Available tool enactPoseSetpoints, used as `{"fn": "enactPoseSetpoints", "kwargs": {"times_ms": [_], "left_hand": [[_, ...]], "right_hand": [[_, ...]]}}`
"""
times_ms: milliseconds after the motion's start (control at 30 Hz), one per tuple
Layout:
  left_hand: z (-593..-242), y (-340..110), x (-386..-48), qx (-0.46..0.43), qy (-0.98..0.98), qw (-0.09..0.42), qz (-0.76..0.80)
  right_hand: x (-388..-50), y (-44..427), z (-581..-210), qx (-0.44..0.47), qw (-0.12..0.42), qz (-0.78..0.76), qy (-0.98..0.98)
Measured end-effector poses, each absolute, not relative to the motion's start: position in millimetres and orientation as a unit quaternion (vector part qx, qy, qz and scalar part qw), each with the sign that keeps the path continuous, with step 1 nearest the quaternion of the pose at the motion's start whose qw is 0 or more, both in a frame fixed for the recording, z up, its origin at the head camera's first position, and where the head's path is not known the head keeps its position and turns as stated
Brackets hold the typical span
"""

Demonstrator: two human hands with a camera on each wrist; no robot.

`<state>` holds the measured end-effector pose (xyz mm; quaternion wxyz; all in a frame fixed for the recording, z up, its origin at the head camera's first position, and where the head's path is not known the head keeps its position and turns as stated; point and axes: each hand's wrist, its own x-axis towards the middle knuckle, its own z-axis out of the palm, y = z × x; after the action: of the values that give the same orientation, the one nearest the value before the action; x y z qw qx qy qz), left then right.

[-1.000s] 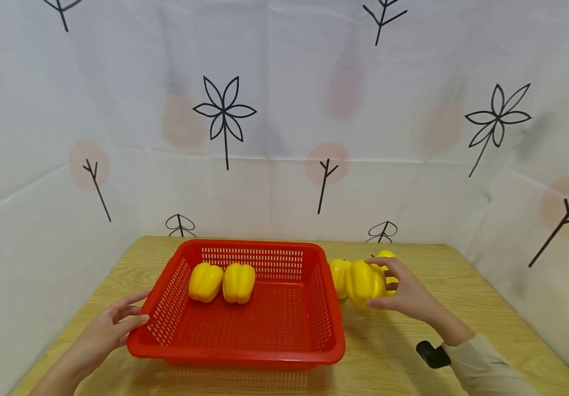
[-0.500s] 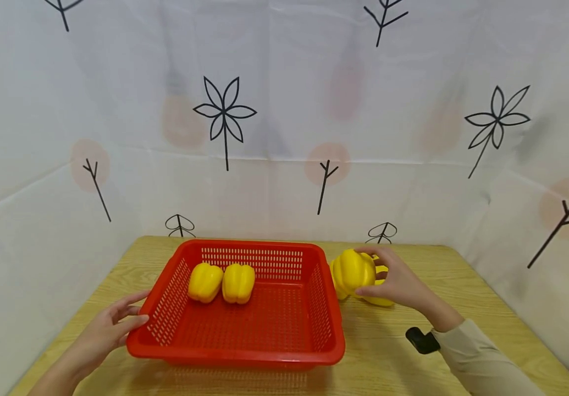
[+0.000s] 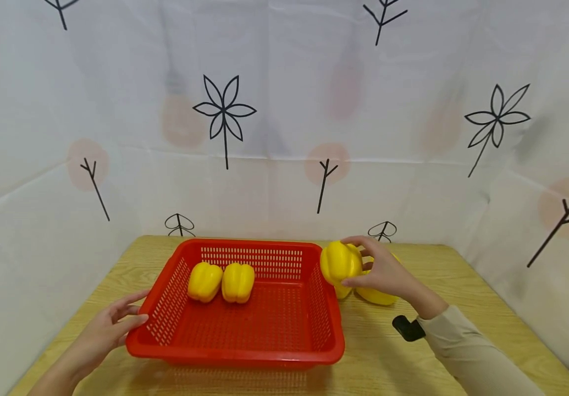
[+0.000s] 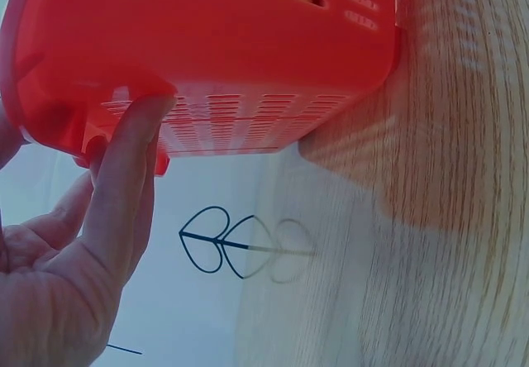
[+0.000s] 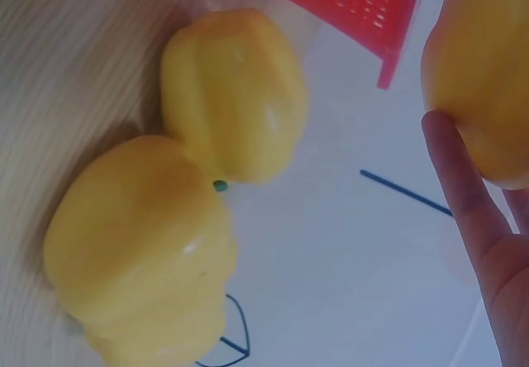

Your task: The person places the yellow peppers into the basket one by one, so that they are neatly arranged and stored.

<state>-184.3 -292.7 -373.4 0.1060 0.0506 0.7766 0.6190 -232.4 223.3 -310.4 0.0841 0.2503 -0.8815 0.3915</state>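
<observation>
My right hand (image 3: pixel 388 275) holds a yellow bell pepper (image 3: pixel 340 264) between thumb and fingers, raised beside the right rim of a red plastic basket (image 3: pixel 235 356). Two more yellow bell peppers sit side by side in the basket's left half, a left one (image 3: pixel 205 282) and a right one (image 3: pixel 238 284). At the basket's left rim my left hand (image 3: pixel 101 341) grips the edge, thumb above. In the left wrist view its fingers (image 4: pixel 124 185) lie under the rim against the outer wall.
Right of the basket, further yellow peppers rest on the wooden table (image 3: pixel 442 308), partly hidden by my right hand. The right wrist view shows one pepper (image 5: pixel 235 94) touching another clump (image 5: pixel 140 235). A patterned cloth (image 3: pixel 274 187) hangs behind and at the sides.
My right hand has lifted the held pepper and carried it leftward, up to the basket's right rim. The left hand and the basket stay in place.
</observation>
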Motion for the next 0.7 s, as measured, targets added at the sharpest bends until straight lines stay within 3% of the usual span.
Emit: {"fn": "enactPoseSetpoints", "kwargs": {"times_ms": [700], "left_hand": [[-371.8, -292.3, -184.9, 0.052, 0.776, 0.108, 0.62]], "right_hand": [[-251.4, 181.2, -295.4, 0.252, 0.054, 0.41, -0.875]]}}
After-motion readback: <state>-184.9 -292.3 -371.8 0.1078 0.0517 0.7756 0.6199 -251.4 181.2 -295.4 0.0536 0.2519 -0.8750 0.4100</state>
